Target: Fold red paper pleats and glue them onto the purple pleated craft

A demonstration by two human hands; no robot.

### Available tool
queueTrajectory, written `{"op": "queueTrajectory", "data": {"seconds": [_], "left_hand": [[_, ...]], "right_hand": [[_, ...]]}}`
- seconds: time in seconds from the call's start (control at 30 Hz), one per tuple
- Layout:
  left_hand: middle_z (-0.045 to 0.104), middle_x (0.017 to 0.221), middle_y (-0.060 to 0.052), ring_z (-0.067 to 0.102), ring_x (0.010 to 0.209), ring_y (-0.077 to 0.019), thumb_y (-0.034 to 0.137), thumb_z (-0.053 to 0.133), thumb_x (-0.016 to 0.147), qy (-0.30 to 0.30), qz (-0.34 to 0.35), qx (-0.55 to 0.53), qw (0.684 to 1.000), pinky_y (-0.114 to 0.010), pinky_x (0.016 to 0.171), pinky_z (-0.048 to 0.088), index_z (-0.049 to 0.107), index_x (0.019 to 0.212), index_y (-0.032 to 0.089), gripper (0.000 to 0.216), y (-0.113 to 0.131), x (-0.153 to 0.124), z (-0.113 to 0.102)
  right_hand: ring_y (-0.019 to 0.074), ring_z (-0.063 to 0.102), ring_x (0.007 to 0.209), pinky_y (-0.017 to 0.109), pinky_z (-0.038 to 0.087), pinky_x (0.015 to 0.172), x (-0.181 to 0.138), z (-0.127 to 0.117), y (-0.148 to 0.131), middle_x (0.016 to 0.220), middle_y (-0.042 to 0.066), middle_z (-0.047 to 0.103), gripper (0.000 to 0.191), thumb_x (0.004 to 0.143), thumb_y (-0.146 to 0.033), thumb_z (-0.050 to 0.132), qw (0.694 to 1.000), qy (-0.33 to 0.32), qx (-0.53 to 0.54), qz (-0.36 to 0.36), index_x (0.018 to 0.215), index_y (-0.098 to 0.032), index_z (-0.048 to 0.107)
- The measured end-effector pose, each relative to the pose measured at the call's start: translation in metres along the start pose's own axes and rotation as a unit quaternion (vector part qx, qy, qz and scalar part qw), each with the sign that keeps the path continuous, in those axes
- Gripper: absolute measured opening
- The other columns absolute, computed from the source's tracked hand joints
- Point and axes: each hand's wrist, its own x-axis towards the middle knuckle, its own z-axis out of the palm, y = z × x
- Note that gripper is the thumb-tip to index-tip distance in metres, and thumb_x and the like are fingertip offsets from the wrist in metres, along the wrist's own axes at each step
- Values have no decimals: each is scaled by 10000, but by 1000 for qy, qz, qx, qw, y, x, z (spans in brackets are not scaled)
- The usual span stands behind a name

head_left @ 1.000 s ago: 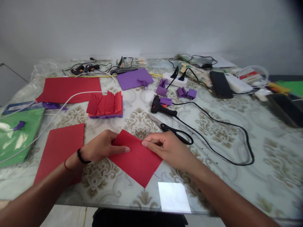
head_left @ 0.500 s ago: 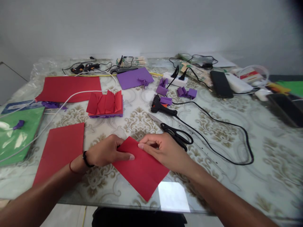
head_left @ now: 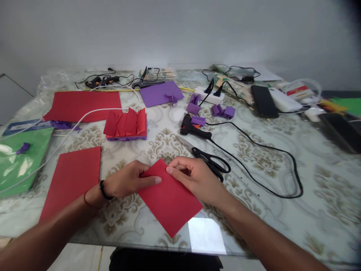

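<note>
A sheet of red paper [head_left: 171,203] is held at a slant between my hands, one corner pointing down toward the table's front edge. My left hand [head_left: 131,180] grips its left edge, thumb lying on top and the other fingers hidden beneath. On the upper right edge, my right hand [head_left: 194,177] pinches the sheet between thumb and fingers. Black-handled scissors [head_left: 211,160] lie just beyond my right hand. Left of my left hand rests another red sheet [head_left: 75,180]. Behind it sits a stack of folded red and purple paper [head_left: 126,126].
A black glue gun [head_left: 194,128] lies among purple folded pieces [head_left: 223,111], its cord looping right. Further back are a purple sheet [head_left: 158,94], a large red sheet [head_left: 84,103] and a white power strip [head_left: 209,95]. Green packaged paper [head_left: 28,158] and a white cable lie left; phones [head_left: 263,101] lie right.
The held red sheet has turned slightly, its top corner shifting right and up and its lower corner moving a little left. Both hands have stayed on it, with only small finger movements.
</note>
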Motion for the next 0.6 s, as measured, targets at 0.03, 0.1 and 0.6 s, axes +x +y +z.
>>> {"op": "queueTrajectory", "data": {"seconds": [0.03,0.1,0.6], "left_hand": [[517,644,15,438,560,-112,607,606,912,-2,5,-6,1000,-226,494,311,563,711,168,485,0,0,0],[507,645,16,431,563,-112,602,588,932,-1,12,-2,1000,-229,499,309,565,724,166,484,-1,-1,0],[343,627,59,290,557,-93,509,464,1044,1,90,57,994,-228,498,264,384,675,198,490,0,-3,5]], "right_hand": [[131,485,561,260,372,542,0,-1,0,621,-32,589,255,966,-416,614,1000,0,6,4,840,-202,671],[128,468,558,259,370,547,1,-1,1,613,-47,560,238,971,-421,621,1000,-2,13,4,878,-205,661],[111,378,538,251,298,512,-2,2,4,588,-73,480,272,1022,-405,585,999,-5,15,-40,847,-200,617]]}}
